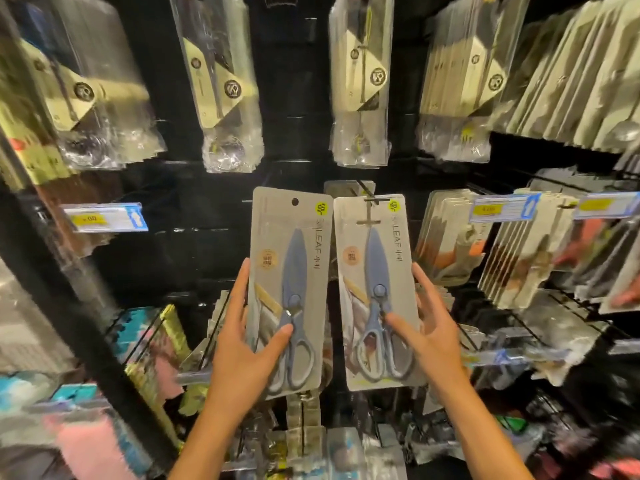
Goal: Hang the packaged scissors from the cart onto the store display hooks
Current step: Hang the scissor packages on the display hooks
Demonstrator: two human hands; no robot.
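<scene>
Two scissor packs in hand, one per hand, held upright side by side before the display, edges nearly touching.

Left hand point(242, 344) grips the left pack point(289, 289): thumb across the front near the scissor handles, fingers behind the left edge. Its punch hole at the top is free; no hook through it. Not yet hung.

Right hand point(427, 336) holds the right pack point(377, 289): thumb on the front near the pivot, fingers along the right edge. A hook point(367, 194) crosses the top of this pack, above the right hand. It looks threaded or nearly so; cannot tell if fully seated.

More packs of the same kind seem to hang behind the right pack, so part of the stock is probably up.

Cart not in view; remaining count unknown.

Judgement: right pack at or near hung; left pack remains.
</scene>
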